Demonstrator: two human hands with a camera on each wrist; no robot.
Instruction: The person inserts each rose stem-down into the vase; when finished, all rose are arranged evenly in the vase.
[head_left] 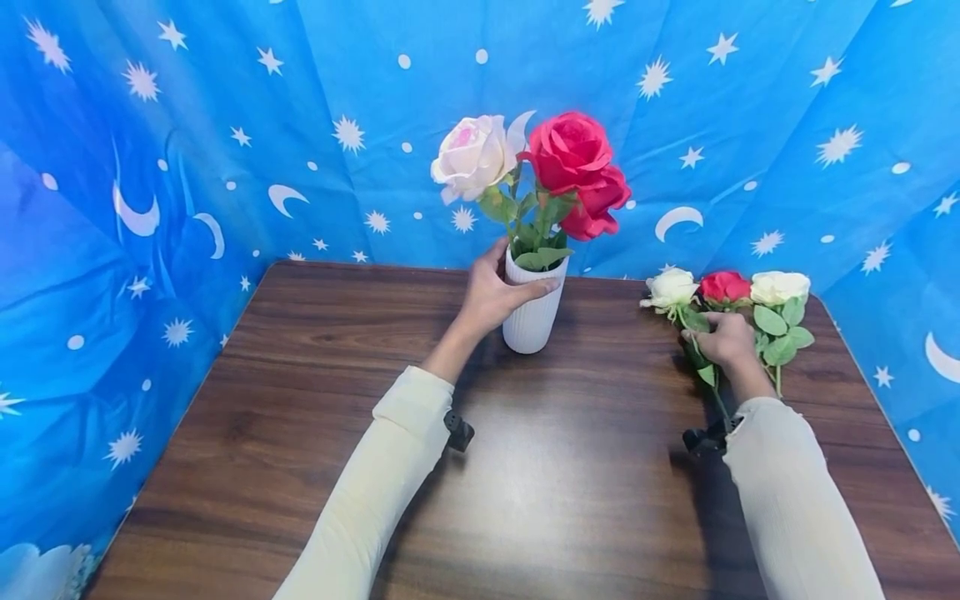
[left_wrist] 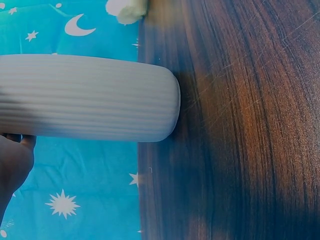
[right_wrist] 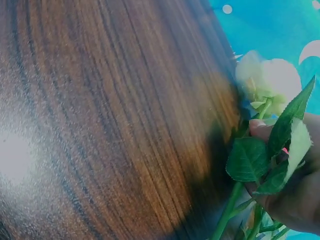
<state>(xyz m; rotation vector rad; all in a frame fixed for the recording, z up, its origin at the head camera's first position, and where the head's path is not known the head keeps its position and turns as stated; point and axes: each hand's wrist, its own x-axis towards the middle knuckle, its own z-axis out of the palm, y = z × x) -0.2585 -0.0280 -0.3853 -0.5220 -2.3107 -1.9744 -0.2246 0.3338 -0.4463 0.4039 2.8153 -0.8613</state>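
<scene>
My left hand [head_left: 489,293] grips the upper part of a white ribbed vase [head_left: 531,321], thumb across its front. The vase stands slightly tilted near the table's back edge. It holds a pale pink rose [head_left: 471,158] and two red roses [head_left: 572,152] with green leaves. At the right, my right hand [head_left: 727,340] pinches the leafy stem of a white rose [head_left: 671,290]; the right wrist view shows the thumb against this stem below the bloom [right_wrist: 280,82]. Beside it lie a red rose [head_left: 724,287] and another white rose [head_left: 780,287], partly hidden by the hand.
The brown wood-grain table [head_left: 300,417] ends at a back edge just behind the vase. A blue cloth [head_left: 360,75] with white stars and moons hangs behind and along both sides. A small black wrist camera [head_left: 459,432] sits under the left sleeve.
</scene>
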